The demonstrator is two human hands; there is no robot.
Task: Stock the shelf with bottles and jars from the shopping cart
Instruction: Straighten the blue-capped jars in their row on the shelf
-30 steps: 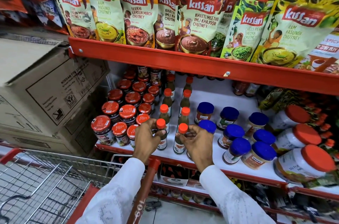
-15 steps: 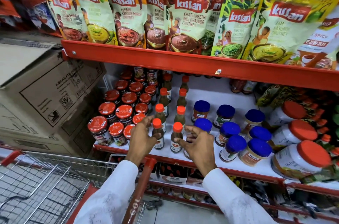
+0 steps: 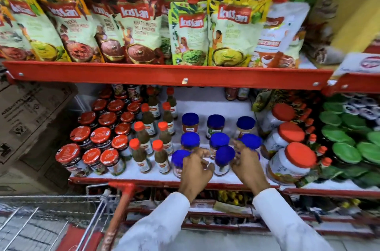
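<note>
Both hands are placed among the blue-capped jars (image 3: 219,140) at the front of the white shelf (image 3: 209,107). The left hand (image 3: 195,170) is curled loosely, its fingers touching the front jar (image 3: 180,160); a firm grip cannot be confirmed because of blur. The right hand (image 3: 245,165) is half open, its fingers spread beside another jar (image 3: 224,160), and nothing is seen enclosed in it.

It seems the jars are being pushed into straight rows. This is probably done best when each jar is slid upright by its body, not by the cap, and kept away from the shelf's red front edge (image 3: 144,180).

The jars look round, smooth and hard, with matte plastic caps. Left of them stand slim orange-capped bottles (image 3: 141,155). The shopping cart (image 3: 61,220), of thin wire, is below the shelf to the left.
</note>
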